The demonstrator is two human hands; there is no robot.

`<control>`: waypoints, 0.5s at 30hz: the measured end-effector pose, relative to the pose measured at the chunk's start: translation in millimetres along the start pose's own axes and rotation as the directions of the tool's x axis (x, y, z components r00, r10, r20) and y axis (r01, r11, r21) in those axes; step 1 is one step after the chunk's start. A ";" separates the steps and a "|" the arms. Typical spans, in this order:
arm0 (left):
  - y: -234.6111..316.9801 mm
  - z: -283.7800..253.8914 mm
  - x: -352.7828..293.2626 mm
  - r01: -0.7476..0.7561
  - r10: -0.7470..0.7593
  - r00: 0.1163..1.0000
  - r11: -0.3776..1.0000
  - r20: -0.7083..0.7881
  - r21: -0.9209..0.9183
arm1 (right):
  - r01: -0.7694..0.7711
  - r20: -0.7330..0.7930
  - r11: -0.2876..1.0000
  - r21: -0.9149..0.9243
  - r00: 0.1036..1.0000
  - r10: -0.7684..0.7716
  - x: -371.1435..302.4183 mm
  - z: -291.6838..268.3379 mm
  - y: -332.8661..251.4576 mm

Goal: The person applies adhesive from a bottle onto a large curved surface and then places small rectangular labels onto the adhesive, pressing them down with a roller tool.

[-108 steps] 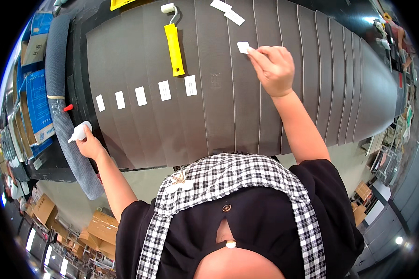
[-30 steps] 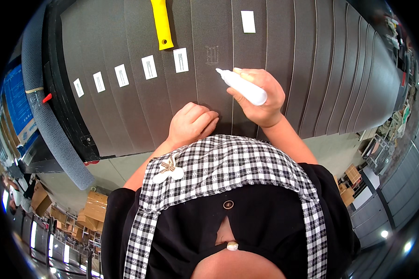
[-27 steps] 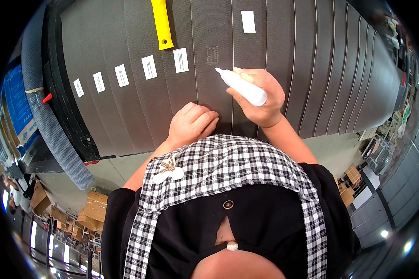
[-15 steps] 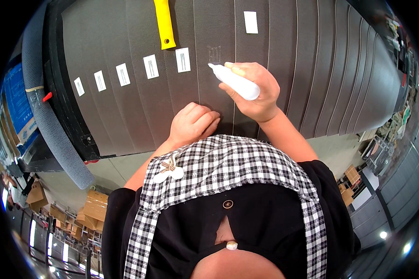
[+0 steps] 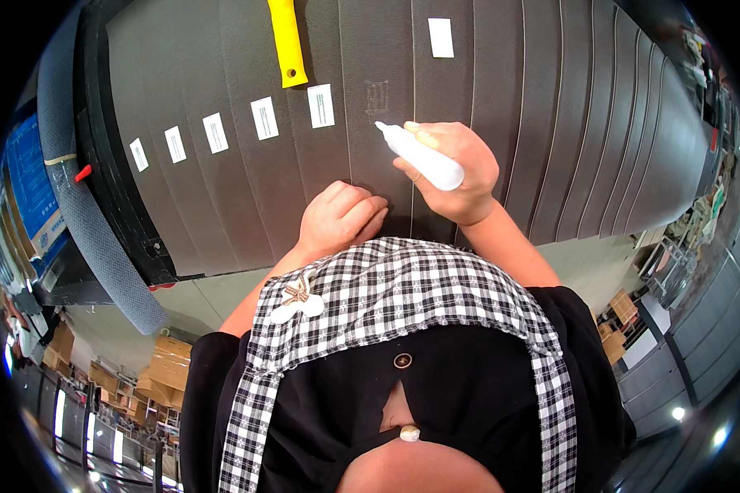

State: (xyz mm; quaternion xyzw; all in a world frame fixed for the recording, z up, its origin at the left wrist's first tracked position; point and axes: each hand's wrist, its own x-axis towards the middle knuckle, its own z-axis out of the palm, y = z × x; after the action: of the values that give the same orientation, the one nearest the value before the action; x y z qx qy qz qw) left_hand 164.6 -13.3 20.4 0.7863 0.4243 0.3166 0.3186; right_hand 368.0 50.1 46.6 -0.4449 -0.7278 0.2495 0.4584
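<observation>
A white squeeze bottle (image 5: 424, 158) with a narrow nozzle is gripped in my right hand (image 5: 465, 172). It tilts so that the nozzle points up and left, close below a faint, shiny rectangular outline (image 5: 377, 97) on the dark brown padded sheet (image 5: 460, 99). My left hand (image 5: 342, 217) rests on the sheet's near part with its fingers curled in, and no object shows at them. Left of the outline, white labels (image 5: 321, 106) with dark lines form a row, one per stitched panel. Another white label (image 5: 441, 38) lies farther off to the right.
A yellow tool handle (image 5: 288, 45) lies beyond the labels. A black frame edge (image 5: 127, 189) and a grey fabric roll (image 5: 107, 238) border the sheet at left, with a red clip (image 5: 83, 173) beside the roll. Cardboard boxes (image 5: 166, 370) stand on the floor at lower left.
My right hand has drawn the bottle slightly back toward me and right, so its nozzle has left the outline's lower edge. My left hand has stayed in place.
</observation>
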 end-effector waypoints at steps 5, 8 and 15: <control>1.6 0.8 0.3 -0.002 0.002 1.000 1.000 -0.005 0.004 | -0.018 -0.007 1.000 -0.019 1.000 0.018 -2.9 -11.4 1.6; 1.9 0.7 0.9 -0.005 0.005 1.000 1.000 -0.011 0.004 | -0.012 -0.024 1.000 -0.012 1.000 0.011 1.4 -10.5 -1.0; 2.1 -0.1 0.6 0.006 -0.006 1.000 1.000 0.003 -0.005 | 0.023 0.036 0.999 0.045 0.999 -0.025 5.8 -0.4 4.4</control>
State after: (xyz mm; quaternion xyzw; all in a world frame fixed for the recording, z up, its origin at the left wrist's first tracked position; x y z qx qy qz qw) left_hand 165.8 -13.7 22.2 0.7847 0.4252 0.3156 0.3223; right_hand 369.1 57.3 46.0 -0.4210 -0.7358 0.2683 0.4577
